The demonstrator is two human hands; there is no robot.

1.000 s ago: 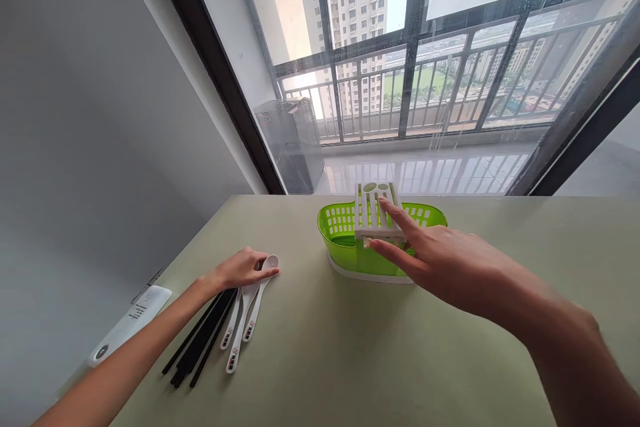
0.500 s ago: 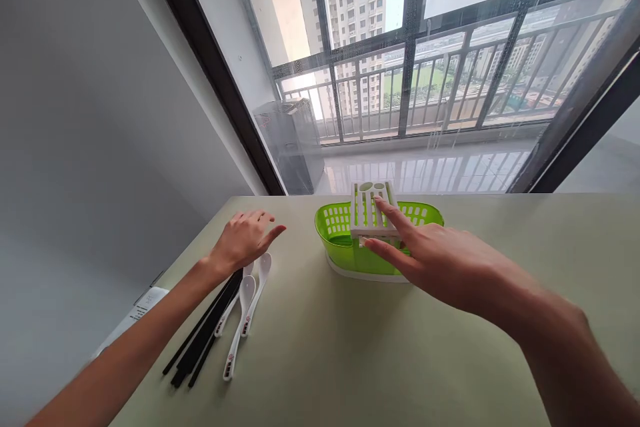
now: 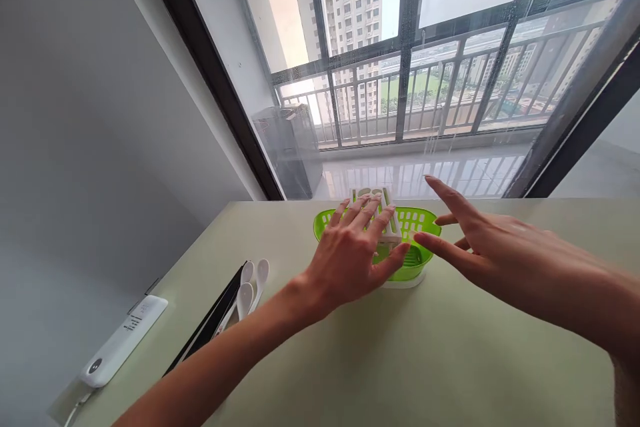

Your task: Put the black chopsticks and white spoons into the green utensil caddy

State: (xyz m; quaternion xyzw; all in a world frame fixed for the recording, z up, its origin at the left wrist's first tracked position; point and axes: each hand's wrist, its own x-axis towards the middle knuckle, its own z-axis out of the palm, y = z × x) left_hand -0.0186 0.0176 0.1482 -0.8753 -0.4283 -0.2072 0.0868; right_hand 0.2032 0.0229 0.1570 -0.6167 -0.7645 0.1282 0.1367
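A green plastic basket (image 3: 423,219) with slotted walls and a white base stands near the table's far edge. Across its middle lies a white slotted rack (image 3: 395,236) with round holes at its far end. My left hand (image 3: 350,247) rests over this rack, fingers spread and lying on its slats, hiding much of it and the basket's left part. Off the basket's right end, my right hand (image 3: 480,240) hovers with its index finger stretched out and thumb apart, holding nothing.
Left of the basket lie several white spoons (image 3: 262,272) and black chopsticks (image 3: 220,310), partly covered by my left forearm. A white device (image 3: 125,340) with a cable sits at the table's left edge. Behind the table (image 3: 400,360) rises a glass window.
My left hand has moved right, from above the spoons onto the white rack. My right hand has come off the rack and shifted right. The rack stays on the basket.
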